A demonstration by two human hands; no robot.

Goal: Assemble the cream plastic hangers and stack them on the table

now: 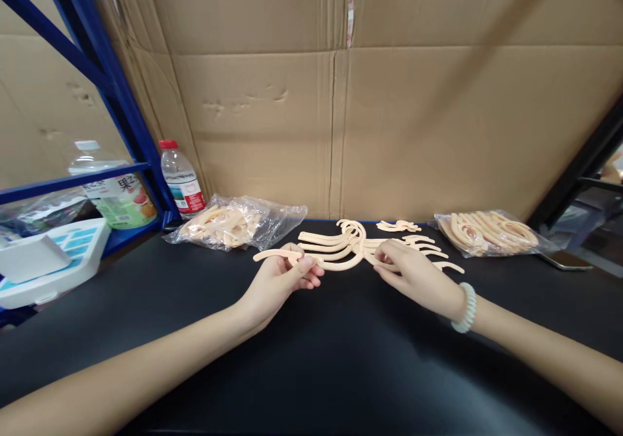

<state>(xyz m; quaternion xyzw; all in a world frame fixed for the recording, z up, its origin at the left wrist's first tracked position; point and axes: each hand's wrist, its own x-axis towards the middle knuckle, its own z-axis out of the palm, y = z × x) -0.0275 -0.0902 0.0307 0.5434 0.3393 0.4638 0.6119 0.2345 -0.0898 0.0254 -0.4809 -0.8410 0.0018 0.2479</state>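
Two hands sort hooks: left hand [280,280] pinches one hook [272,254]; right hand [413,274], fingers curled, presses the pile [341,244]. Next: clean separation.

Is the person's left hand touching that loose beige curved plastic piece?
Touching. The head view shows the left hand with its fingers closed around one end of the beige curved plastic piece, lifting it off the black table.
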